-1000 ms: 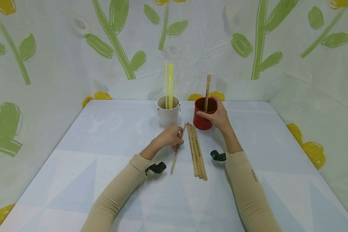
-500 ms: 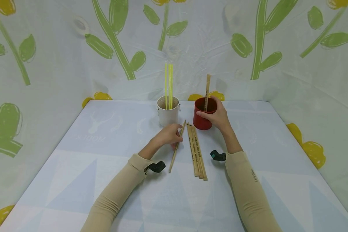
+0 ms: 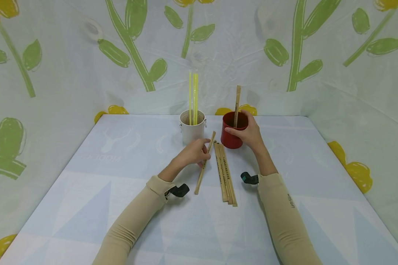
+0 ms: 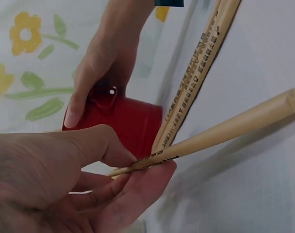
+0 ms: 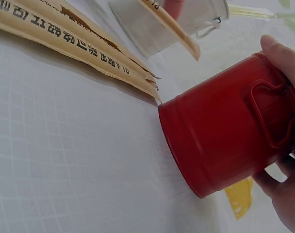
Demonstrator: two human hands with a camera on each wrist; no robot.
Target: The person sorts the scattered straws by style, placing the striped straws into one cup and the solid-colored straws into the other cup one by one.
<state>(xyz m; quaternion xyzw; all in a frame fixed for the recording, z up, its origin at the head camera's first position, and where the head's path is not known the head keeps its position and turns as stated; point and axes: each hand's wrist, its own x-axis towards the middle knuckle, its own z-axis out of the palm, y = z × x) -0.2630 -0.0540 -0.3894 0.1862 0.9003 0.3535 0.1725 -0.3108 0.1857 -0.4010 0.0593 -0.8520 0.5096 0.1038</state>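
My left hand (image 3: 193, 152) pinches a straw in a brown paper sleeve (image 4: 225, 130) between thumb and fingers. The straw slants, its far end leaning toward the red bucket (image 5: 220, 126). My right hand (image 3: 251, 134) grips that bucket by its rim, thumb at the near side and fingers over the far right. One paper-wrapped straw (image 3: 237, 97) stands inside the bucket, leaning slightly; its lower end is hidden. Between my hands, several more paper-wrapped straws (image 3: 225, 176) lie side by side on the table, dark print along their sleeves.
Left of the red bucket stands a white bucket (image 3: 192, 135) holding several clear yellow sticks (image 3: 195, 92). The table (image 3: 146, 221) has a pale blue and white cover. A flower-printed curtain (image 3: 225, 55) hangs behind and at both sides.
My left hand has drawn the pinched straw away from the row and raised its far end slightly toward the red bucket. My right hand and that bucket stay in place.
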